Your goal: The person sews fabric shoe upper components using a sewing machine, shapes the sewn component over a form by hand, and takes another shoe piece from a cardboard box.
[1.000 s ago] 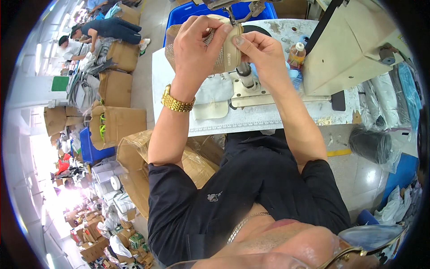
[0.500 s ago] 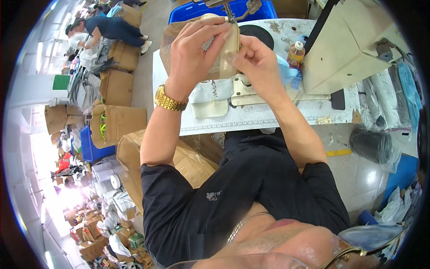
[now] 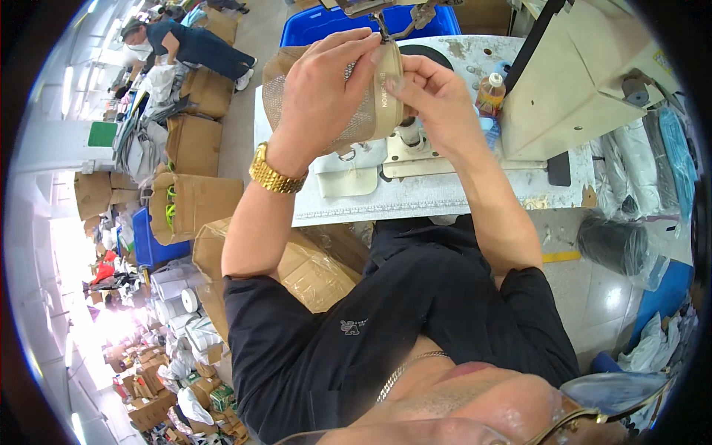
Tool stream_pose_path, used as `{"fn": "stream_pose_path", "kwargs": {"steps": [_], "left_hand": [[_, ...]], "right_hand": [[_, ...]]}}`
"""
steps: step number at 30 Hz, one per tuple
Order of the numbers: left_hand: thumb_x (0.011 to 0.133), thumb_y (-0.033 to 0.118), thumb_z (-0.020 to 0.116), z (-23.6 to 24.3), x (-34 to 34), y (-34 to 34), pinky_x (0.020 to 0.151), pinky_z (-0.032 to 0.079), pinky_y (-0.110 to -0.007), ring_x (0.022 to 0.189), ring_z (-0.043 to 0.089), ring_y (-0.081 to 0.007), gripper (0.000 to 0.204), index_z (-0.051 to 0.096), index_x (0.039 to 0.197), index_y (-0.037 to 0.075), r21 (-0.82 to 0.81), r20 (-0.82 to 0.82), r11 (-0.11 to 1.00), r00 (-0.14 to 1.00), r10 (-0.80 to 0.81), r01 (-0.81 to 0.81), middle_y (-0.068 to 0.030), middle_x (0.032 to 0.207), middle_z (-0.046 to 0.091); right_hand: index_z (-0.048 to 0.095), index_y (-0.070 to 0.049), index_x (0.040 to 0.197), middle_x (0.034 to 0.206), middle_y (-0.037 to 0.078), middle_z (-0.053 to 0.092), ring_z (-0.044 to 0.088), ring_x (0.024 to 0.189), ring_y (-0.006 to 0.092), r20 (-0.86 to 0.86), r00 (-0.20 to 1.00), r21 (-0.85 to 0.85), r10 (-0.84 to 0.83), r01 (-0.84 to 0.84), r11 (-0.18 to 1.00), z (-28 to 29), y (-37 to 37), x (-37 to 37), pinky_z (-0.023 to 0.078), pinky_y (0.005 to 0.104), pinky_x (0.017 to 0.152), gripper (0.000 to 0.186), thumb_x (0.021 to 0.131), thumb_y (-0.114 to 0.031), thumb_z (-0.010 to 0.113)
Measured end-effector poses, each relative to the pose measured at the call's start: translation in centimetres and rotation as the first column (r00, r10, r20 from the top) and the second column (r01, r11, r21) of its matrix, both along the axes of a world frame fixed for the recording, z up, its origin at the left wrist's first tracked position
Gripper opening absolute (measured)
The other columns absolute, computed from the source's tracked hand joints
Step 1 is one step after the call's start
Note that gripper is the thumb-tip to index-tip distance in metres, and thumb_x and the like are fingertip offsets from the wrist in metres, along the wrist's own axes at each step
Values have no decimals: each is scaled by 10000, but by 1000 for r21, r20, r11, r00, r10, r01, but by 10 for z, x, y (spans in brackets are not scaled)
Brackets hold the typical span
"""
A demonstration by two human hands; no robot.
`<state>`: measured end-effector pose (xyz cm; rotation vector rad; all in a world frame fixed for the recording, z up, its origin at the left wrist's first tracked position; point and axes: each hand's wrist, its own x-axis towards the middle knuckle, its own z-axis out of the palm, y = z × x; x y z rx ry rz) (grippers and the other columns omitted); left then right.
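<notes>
Two hands, my left hand [image 3: 324, 93] and right hand [image 3: 439, 105], pinch the beige mesh piece with a smooth curved band [image 3: 386, 122] at the silver metal sewing-machine needle assembly [image 3: 381, 22]. It has swung lower — more edge fed, I judge, though my grip hides the needle point.

Wearer's upper body: black shirt [image 3: 400, 319], short-sleeved, left sleeve [image 3: 261, 311] and right sleeve [image 3: 535, 311] both plain, loose, creased, ending just above the elbow. Small pale emblem [image 3: 349, 327], figure-like, on the left chest, light lettering beside it. Left wrist: wristwatch [image 3: 273, 172], gold-toned, broad linked-metal bracelet; dial out of sight. Neck: silver-toned chain necklace [image 3: 391, 382], close-set links. Eyeglasses [image 3: 615, 391]: clear bluish lenses, thin gold-toned frame. Left hand [image 3: 320, 96] and right hand [image 3: 443, 111] ungloved; forearms uncovered.
</notes>
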<state>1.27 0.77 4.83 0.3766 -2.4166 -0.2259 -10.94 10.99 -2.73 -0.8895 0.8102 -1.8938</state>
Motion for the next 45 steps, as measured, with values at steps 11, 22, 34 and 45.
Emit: {"fn": "stream_pose_path", "kwargs": {"steps": [11,22,34,45], "left_hand": [[888,118,620,-16,8,5,946,477,-364,1112,614,-289,323,646,1204,58,-124,5,992,1000,-30,30,-132,1234,627],[893,126,616,-17,0,-6,926,487,-344,1101,627,-269,296,658,1170,30,66,-89,996,994,-61,67,-152,1204,642],[844,153,651,-21,6,21,914,495,-377,1085,613,-304,326,653,1141,19,-162,-54,986,998,26,-35,-133,1223,623],[854,159,644,-21,0,9,855,517,-365,1033,641,-293,309,665,1133,28,-82,-88,997,996,-13,6,-128,1192,643]], "right_hand": [[452,3,1351,833,37,660,595,705,59,-141,989,-2,30,-31,1000,1,21,9,495,211,616,543,867,-77,685],[523,-1,1287,788,14,648,564,675,39,-193,981,-13,-28,26,1000,1,11,1,443,190,563,478,845,-63,695],[532,-4,1285,808,-1,630,573,689,46,-174,985,25,-7,11,1000,1,15,-5,482,196,578,459,861,-84,689],[580,17,1213,771,-2,601,547,625,56,-89,996,19,-19,20,1000,7,11,-4,485,202,551,389,848,-58,692]]}}
